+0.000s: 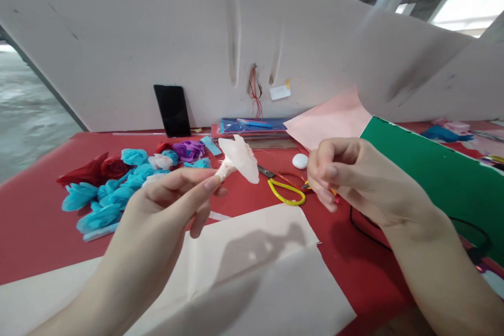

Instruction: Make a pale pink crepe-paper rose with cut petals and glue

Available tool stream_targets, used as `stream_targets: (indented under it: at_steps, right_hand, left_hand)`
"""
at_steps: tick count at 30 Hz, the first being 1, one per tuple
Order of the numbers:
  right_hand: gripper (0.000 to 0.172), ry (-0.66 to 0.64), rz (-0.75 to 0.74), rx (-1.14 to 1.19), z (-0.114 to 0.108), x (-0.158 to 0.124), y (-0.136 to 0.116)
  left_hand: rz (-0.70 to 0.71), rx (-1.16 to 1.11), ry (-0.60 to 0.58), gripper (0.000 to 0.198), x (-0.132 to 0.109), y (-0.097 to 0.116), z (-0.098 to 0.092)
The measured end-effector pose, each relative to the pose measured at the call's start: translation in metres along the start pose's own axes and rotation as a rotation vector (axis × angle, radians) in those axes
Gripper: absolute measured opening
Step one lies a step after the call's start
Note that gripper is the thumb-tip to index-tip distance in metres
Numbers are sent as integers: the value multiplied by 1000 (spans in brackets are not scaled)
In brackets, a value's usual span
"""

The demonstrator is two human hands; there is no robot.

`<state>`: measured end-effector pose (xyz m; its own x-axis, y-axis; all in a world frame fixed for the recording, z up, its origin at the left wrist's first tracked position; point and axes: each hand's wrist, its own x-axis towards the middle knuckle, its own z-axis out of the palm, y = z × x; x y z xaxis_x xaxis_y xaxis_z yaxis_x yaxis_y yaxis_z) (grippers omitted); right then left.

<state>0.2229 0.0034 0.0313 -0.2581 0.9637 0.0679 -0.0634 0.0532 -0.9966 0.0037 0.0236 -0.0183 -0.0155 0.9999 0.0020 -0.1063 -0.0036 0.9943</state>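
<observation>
My left hand (177, 197) pinches the narrow base of a pale pink paper flower (239, 157) between thumb and fingers, its petals facing right. To the right, my right hand (350, 173) is raised with its fingers curled in and the thumb close to the index finger. Whatever those fingers may hold is too small or hidden to make out. Scissors with yellow handles (286, 192) lie on the table between the hands, partly behind the right one. Under both hands a sheet of pale paper (252, 268) carries their shadows.
Blue, red and purple paper flowers (134, 181) are heaped at left on the red table (35, 215). A black phone (172, 110) leans on the white panel. A white oval object (300, 161), pink paper (331, 118), a green board (429, 178) and a black cord (366, 232) are toward the right.
</observation>
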Motion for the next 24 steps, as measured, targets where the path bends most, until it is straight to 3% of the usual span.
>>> stream_targets:
  at_steps: [10,18,24]
  right_hand:
    - [9,-93,42,125,-3,6,6]
    - [22,-139,-15,118,-5,5,6]
    - [23,-88,-21,46,-2,5,4]
  left_hand:
    - [15,-13,-5,18,0,0,0]
    - [26,-32,-28,15,0,1,1]
    - [11,-27,-35,14,2,-2,0]
